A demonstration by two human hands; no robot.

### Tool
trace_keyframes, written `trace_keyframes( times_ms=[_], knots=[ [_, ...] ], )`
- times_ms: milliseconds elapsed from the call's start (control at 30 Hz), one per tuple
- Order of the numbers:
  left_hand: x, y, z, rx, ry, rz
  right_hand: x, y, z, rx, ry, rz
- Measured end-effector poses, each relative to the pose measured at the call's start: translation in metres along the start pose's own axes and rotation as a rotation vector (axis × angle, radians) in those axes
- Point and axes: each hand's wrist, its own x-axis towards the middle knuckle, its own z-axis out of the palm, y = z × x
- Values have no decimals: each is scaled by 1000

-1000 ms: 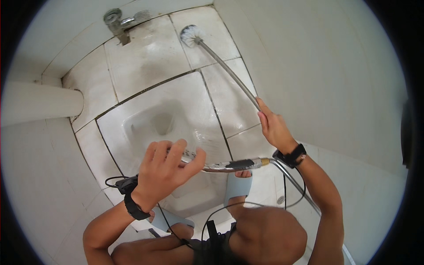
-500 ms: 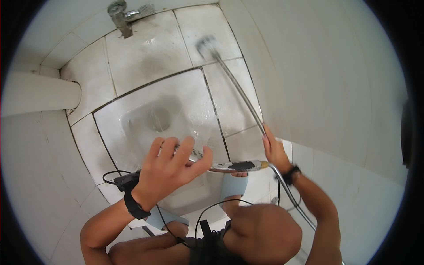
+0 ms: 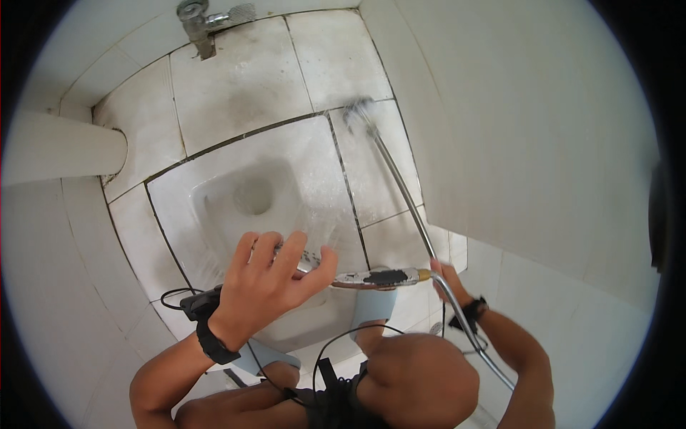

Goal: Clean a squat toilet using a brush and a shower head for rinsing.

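Note:
My left hand point(image 3: 266, 289) is wrapped round a worn, silver handheld shower head point(image 3: 389, 277) above the white squat toilet point(image 3: 309, 154). Fine water sprays from it onto the pan and nearby tiles. A metal hose point(image 3: 461, 309) runs from its brass joint past my right wrist. Partly behind that hose, my right hand point(image 3: 450, 281) closes on the lower end of a long-handled brush point(image 3: 401, 184). Its blurred head point(image 3: 361, 114) touches the floor tiles right of the pan.
A thick white pipe point(image 3: 68, 148) stands at the left. At the far wall sits a metal valve point(image 3: 196, 25). A pale partition panel point(image 3: 529, 129) rises on the right. My feet in light blue slippers point(image 3: 373, 306) flank the near part of the toilet. Black cables point(image 3: 336, 339) hang near my knees.
The brush head has come nearer and slightly right, off the far tile toward the tile beside the pan. My right hand has moved back toward me. The left hand stays nearly in place.

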Motion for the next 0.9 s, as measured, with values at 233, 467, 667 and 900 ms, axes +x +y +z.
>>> trace_keyframes(
  times_ms=[233, 467, 667, 900],
  knots=[
    [9, 9, 10, -45, 12, 46, 117, -106, -10, 122, -10, 90],
    [10, 11, 12, -53, 11, -6, 10, 31, -15, -78, 81, 118],
    [13, 13, 19, -62, 78, 33, 102, -65, -16, 159, -9, 189],
    [3, 12, 11, -57, 20, -4, -33, 59, -13, -41, 48, 275]
  ],
)
